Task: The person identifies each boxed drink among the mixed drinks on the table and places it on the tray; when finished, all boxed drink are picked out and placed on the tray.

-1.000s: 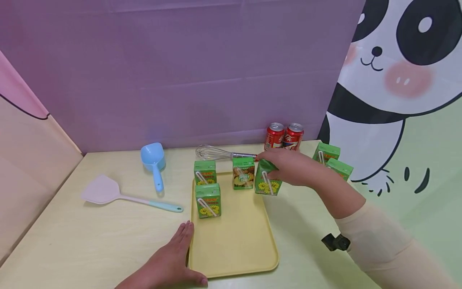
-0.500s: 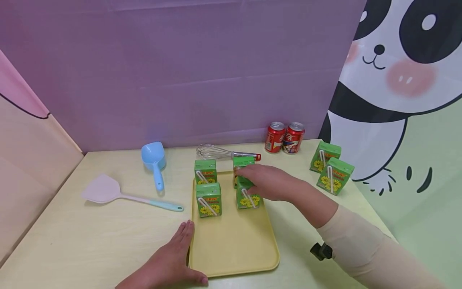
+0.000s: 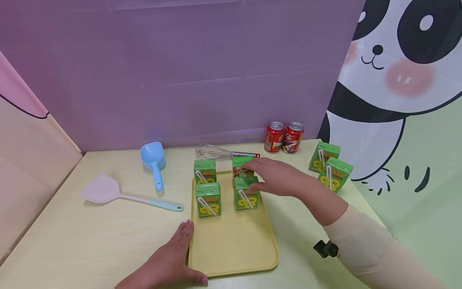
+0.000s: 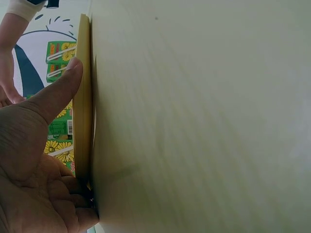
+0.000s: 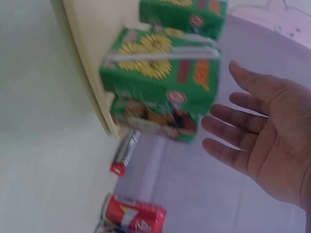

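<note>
On the yellow tray (image 3: 234,245) stand several green drink cartons with straws on their fronts. Two are on its left side, a rear carton (image 3: 205,171) and a front carton (image 3: 208,200). On the right, the nearer carton (image 3: 246,194) stands before another carton (image 3: 242,166), which is partly hidden by my right hand (image 3: 283,176). That hand hovers beside the nearer right carton; in the right wrist view its spread fingers hold nothing. My left hand (image 3: 171,257) rests against the tray's left edge, fingers extended along it and thumb at the near corner.
Two more green cartons, one carton (image 3: 325,155) behind another carton (image 3: 335,175), stand at the right. Red cans (image 3: 274,137) and a whisk (image 3: 227,153) are at the back. A blue scoop (image 3: 153,160) and a spatula (image 3: 122,195) lie left.
My right hand has brought a carton leftward from beyond the tray's right edge, set it before the rear right carton and let it go. The left hand has stayed in place.
</note>
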A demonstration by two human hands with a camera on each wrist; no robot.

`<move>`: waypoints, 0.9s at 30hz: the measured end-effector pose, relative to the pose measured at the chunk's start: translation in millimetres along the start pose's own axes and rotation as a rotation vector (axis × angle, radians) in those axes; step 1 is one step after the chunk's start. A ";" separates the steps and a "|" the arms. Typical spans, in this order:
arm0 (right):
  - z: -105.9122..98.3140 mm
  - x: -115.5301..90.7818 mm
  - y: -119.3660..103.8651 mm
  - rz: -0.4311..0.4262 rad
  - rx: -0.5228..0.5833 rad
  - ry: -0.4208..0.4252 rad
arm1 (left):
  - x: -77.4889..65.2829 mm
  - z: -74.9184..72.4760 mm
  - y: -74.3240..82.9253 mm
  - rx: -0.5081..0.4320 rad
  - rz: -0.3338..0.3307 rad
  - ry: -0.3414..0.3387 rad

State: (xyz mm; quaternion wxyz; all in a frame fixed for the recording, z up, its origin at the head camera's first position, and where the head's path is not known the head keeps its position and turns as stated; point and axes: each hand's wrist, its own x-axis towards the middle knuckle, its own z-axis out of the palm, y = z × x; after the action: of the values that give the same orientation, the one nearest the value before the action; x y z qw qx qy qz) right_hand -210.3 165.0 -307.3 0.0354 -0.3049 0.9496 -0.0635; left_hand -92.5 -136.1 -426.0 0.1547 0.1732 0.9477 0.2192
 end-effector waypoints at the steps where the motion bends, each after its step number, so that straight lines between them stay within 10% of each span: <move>1: -4.1 -3.7 3.8 0.018 0.006 0.010 | 0.0 -0.1 0.0 -0.002 0.000 0.001; 14: -33.2 -76.7 93.5 0.348 0.042 0.123 | -0.7 2.5 -1.3 -0.011 0.024 0.015; 27: 9.5 -126.0 177.3 0.592 0.173 0.054 | -0.7 2.1 -2.1 0.012 0.055 0.023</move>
State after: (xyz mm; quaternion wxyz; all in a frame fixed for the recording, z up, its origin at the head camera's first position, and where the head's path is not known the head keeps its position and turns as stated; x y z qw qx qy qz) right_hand -208.9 380.5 -338.3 0.0527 -0.0089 0.9889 -0.1390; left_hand -91.7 -137.4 -428.6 0.1366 0.1974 0.9456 0.2197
